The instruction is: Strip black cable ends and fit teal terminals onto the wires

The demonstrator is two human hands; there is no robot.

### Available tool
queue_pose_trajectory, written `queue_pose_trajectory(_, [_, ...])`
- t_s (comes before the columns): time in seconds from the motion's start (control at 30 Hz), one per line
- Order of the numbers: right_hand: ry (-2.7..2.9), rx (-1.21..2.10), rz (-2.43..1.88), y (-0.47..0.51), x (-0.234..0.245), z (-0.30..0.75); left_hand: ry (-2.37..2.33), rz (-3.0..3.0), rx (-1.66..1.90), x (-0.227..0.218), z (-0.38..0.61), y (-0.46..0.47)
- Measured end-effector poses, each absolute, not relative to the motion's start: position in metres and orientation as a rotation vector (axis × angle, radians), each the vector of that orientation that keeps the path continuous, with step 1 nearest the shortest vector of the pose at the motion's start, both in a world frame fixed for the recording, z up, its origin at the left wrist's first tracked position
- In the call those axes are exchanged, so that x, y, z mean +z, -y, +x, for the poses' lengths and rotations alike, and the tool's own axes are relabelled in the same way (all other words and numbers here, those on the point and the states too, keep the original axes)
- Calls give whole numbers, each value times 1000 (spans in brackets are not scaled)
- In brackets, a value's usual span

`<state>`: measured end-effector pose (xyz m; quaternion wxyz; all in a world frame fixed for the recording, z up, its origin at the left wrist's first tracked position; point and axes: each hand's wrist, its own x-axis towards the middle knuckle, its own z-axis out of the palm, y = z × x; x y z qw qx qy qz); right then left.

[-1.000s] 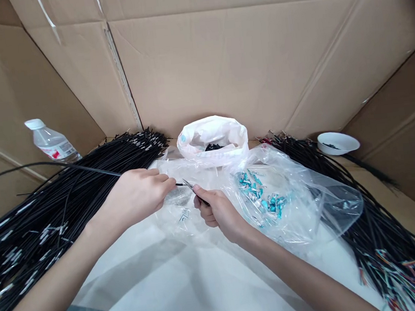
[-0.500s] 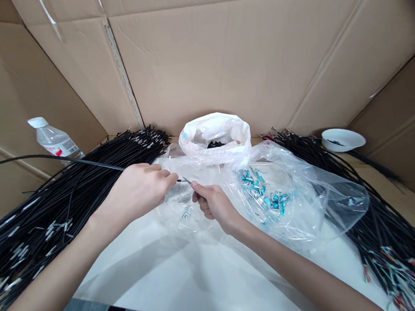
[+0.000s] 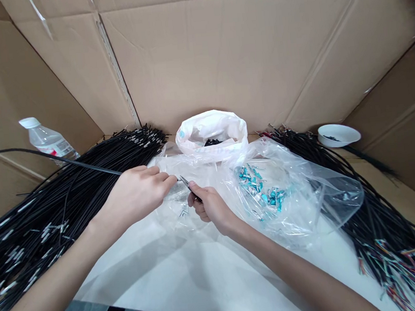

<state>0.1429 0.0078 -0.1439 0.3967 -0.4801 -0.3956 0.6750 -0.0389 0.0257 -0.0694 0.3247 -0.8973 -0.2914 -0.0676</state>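
Left of centre, the left hand (image 3: 144,188) grips a black cable (image 3: 70,161). Mid-frame, the right hand (image 3: 211,203) clasps a pointed tool (image 3: 185,181).

White-capped clear bottle (image 3: 50,140) at left, cardboard walls (image 3: 218,50) behind, white bowl (image 3: 347,135) at right

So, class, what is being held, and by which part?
Left fingers hold a black cable near one end; right fingers, a pointed tool behind its tip.

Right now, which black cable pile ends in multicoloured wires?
The right-hand pile, beside the white bowl: its near end fans into red, teal and white wires. The left-hand pile shows pale tips.
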Motion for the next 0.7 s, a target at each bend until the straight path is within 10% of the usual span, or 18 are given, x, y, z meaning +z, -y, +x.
queue_pose_trajectory(0.7, [713, 1614, -1067, 2, -150, 141, 898, -2353, -273, -72, -43, -21])
